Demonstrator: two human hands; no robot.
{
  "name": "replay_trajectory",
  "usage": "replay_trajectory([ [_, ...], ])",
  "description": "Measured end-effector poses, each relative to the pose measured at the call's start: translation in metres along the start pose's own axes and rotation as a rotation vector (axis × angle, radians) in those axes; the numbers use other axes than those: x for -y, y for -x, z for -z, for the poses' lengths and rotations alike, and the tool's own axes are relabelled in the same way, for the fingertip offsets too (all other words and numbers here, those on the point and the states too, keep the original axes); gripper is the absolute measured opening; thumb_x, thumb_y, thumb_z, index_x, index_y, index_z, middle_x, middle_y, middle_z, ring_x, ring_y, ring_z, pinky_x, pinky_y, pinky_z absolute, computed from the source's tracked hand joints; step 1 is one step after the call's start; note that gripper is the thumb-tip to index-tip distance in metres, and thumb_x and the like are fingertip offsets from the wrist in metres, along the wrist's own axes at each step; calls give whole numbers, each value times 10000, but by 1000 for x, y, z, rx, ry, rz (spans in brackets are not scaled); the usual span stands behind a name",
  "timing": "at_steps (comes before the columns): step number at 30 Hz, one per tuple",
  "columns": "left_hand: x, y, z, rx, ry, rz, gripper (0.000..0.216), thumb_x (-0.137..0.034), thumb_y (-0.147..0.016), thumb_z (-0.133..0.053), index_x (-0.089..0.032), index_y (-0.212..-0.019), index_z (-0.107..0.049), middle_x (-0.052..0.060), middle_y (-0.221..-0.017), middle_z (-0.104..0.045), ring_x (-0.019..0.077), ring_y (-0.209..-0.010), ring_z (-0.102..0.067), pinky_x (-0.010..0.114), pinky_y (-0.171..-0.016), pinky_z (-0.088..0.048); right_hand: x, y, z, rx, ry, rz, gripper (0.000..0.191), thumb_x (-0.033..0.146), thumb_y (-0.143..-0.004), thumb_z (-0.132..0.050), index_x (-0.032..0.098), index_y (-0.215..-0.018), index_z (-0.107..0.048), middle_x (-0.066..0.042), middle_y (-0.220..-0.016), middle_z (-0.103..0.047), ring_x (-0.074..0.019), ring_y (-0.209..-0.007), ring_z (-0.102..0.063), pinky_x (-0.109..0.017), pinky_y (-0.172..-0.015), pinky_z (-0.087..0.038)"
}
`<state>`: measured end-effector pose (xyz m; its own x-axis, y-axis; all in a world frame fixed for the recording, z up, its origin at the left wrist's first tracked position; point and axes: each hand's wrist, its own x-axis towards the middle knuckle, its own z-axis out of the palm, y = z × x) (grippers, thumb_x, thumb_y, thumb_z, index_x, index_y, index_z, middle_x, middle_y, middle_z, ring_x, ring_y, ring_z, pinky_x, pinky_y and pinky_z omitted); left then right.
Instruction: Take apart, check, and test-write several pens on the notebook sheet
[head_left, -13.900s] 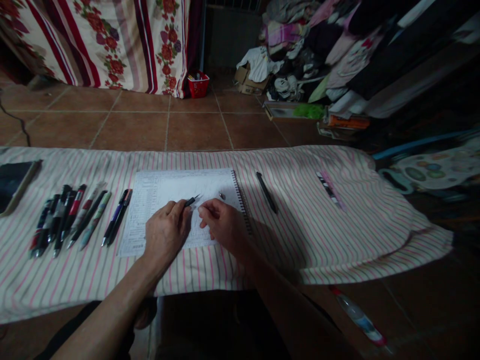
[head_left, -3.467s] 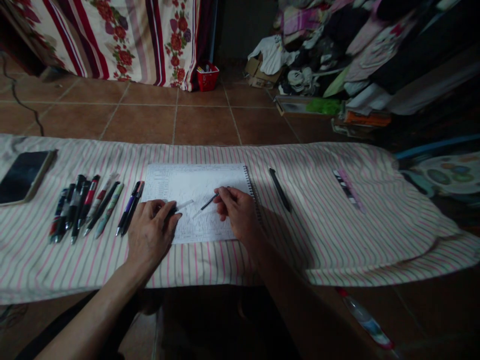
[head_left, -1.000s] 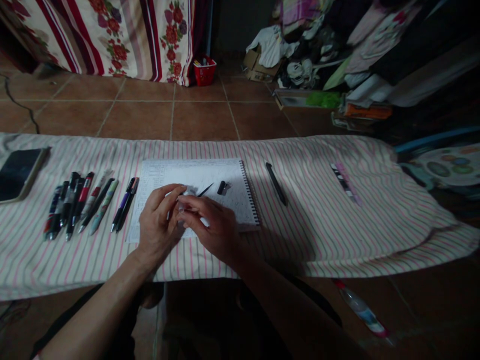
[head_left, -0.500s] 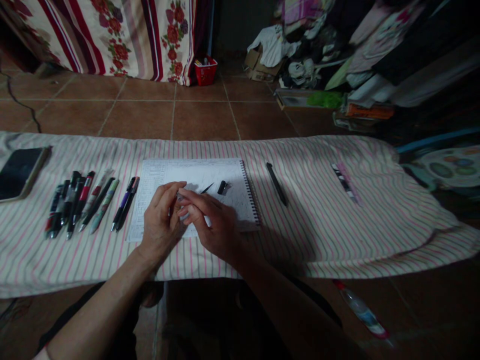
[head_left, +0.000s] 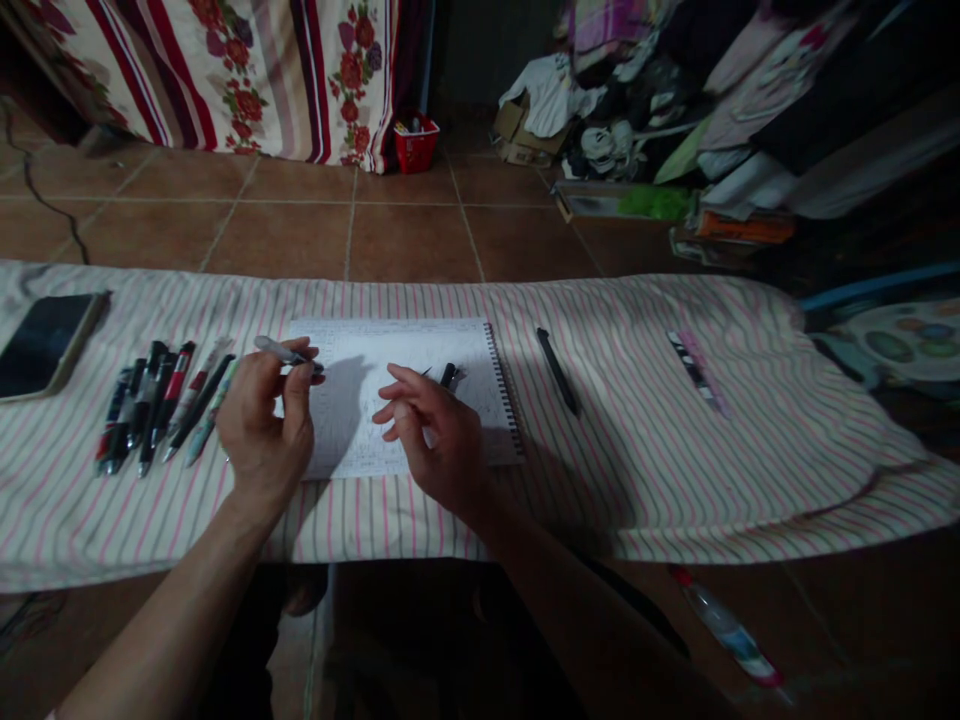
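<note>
Head view, notebook [head_left: 349,420]: flat on the striped cloth [head_left: 637,450], spiral edge to the right; markings too small to read.
Left hand [head_left: 262,425]: raised at the notebook's left edge, hiding part of that edge; narrowed to a pinch around a pale-barrelled pen [head_left: 274,349].
Pale-barrelled pen: between thumb and fingers, above the notebook's left edge; pale end pointing away from the notebook, dark end toward the page, middle partly covered and blurred.
Right hand [head_left: 431,430]: over the right half of the notebook, well apart from the pale-barrelled pen; slack, fingers loosely spread, inner palm hidden.
Small black piece with a metal clip [head_left: 448,375]: on the notebook, just beyond the right hand; contact impossible to tell.
Thin dark point [head_left: 427,372]: on the notebook, showing past the right hand's fingers, remainder hidden.
Pen cluster [head_left: 156,405]: left of the notebook, partly covered by the left hand.
Pen tip [head_left: 227,459]: left of the notebook, peeking out beside the left hand, remainder hidden.
Phone [head_left: 49,345]: far left of the notebook, cut off by the view's edge.
Black pen [head_left: 559,372]: near the notebook's spiral edge, to its right.
Pink strip [head_left: 706,373]: farther right of the notebook, hard to identify.
Bottle [head_left: 731,630]: on the floor, right and nearer than the notebook, dimly lit.
</note>
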<state>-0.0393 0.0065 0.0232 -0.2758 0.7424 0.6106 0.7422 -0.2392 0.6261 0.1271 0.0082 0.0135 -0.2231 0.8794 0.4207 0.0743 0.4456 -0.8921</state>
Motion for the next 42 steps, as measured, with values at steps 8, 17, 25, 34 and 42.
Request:
replay_trajectory([
  [8, 4, 2, 1, 102, -64, 0, 178, -267, -899, -481, -178, -976, -614, 56, -907, -674, 148, -712, -632, 296, -677, -501, -10, -3, 2, -69, 99, -66, 263, 204, -901, -423, 197, -1125, -560, -44, -930, -666, -92, -653, -668, -221, -537, -566],
  [17, 8, 11, 1, 213, -101, -72, 218, -272, -897, -492, -170, -1065, -586, 54, -924, -648, 127, -637, -608, 277, -634, -500, -6, -6, -1, -8, -26, -190, 216, 262, -895, -462, 177, -1036, -602, -25, -810, -680, -81, -572, -648, -207, -511, -559],
  [25, 12, 11, 2, 319, -248, -343, 241, -281, -893, -493, -190, -1078, -618, 76, -889, -654, 213, -817, -595, 357, -735, -475, -11, -7, -2, -58, -211, -188, 368, 343, -868, -531, 262, -1226, -512, -37, -1021, -644, -132, -764, -691, -240, -550, -590],
  [34, 6, 13, -1, 334, -146, -310, 261, -318, -863, -541, -242, -1093, -639, 60, -875, -644, 216, -810, -575, 365, -731, -452, -9, -10, 1, -192, -126, -323, 187, 364, -833, -585, 213, -913, -661, -5, -714, -717, -140, -613, -689, -278, -609, -584],
  [42, 1, 10, 3, 218, 301, 325, 309, -393, -842, -564, -199, -1071, -638, 39, -819, -640, 153, -690, -593, 268, -576, -448, -7, -19, 4, -391, -470, -504, 141, 306, -773, -655, 181, -836, -667, -7, -774, -706, -126, -705, -696, -283, -729, -597],
])
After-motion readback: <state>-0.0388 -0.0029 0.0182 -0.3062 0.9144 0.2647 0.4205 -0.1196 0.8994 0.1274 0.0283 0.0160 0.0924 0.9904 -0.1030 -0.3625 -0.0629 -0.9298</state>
